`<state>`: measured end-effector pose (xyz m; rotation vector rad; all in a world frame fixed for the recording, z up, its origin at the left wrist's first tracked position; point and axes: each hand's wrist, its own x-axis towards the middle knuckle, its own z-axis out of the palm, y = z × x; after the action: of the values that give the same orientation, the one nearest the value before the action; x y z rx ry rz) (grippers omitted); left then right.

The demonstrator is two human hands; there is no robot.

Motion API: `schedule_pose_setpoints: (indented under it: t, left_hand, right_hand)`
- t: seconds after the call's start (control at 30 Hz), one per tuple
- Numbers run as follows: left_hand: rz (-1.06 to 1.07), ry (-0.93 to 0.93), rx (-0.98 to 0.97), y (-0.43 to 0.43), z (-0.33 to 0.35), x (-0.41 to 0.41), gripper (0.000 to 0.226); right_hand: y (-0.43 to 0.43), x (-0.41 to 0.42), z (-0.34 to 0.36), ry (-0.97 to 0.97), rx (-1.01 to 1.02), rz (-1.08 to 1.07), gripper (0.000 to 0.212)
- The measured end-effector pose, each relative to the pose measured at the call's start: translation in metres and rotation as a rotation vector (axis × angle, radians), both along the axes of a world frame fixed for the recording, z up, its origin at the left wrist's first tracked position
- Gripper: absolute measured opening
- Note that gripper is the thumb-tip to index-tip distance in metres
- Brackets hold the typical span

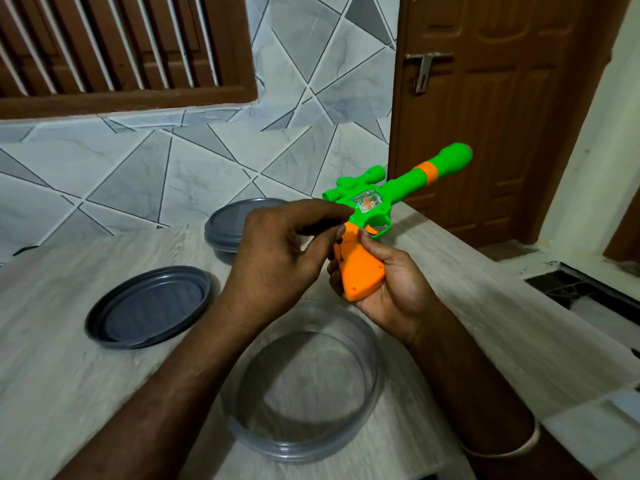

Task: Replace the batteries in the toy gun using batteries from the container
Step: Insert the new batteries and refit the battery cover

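Table, woodgrain, by tiled wall & door; right hand grips toy gun, left hand pinches sm. dark item.

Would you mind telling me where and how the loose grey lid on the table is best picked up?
Probably by its raised rim, pinched from above at the near edge: the lid lies flat on the table, with no knob, so only the upturned rim offers a hold.
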<state>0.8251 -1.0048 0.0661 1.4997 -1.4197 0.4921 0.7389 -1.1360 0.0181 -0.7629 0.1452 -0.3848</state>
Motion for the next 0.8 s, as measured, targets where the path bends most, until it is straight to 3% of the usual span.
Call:
schedule_pose_setpoints:
  t: [0.2, 0.4, 0.63, 0.8]
  left_hand:
    - [0.012, -0.042, -0.039, -0.0017, -0.0006, 0.0013, 0.016]
    - [-0.052, 0.130, 0.018, 0.0005, 0.0015, -0.0040, 0.031]
    - [-0.044, 0.108, -0.027, -0.0003, -0.0002, -0.0005, 0.020]
    - [-0.049, 0.089, -0.038, -0.0013, -0.0016, -0.0030, 0.025]
  right_hand:
    - [0.0012, -0.0001, 0.0009, -0.022, 0.001, 0.022, 0.035]
    - [-0.0018, -0.0009, -0.0005, -0.023, 0.011, 0.019, 0.048]
    - [0.0009, 0.0002, 0.0000, -0.024, 0.003, 0.025, 0.043]
    - [0.0021, -0.0020, 0.0019, -0.029, 0.005, 0.016, 0.035]
